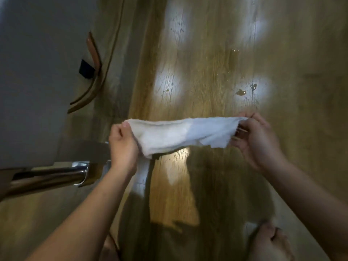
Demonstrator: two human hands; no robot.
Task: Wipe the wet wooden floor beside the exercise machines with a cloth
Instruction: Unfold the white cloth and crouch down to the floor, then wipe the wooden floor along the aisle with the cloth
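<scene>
I've got the cloth (180,134) stretched in the air btwn both hands, over the wooden floor (207,53), just near of the puddles (241,92). Left hand (122,146) has fingers curled round the left end w/ thumb on top, and right hand (258,140) pinches the right edge btwn thumb and fingertips. Looks light, limp, prob absorbent and sags mid-span, so I'd bunch it into a pad and press w/ a flat palm, not drag it by the ends.

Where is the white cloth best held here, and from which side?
By its short ends, one from each side: the cloth is a long limp band, and the left hand gripping the bunched left end with the right hand pinching the right edge holds it spread.
</scene>
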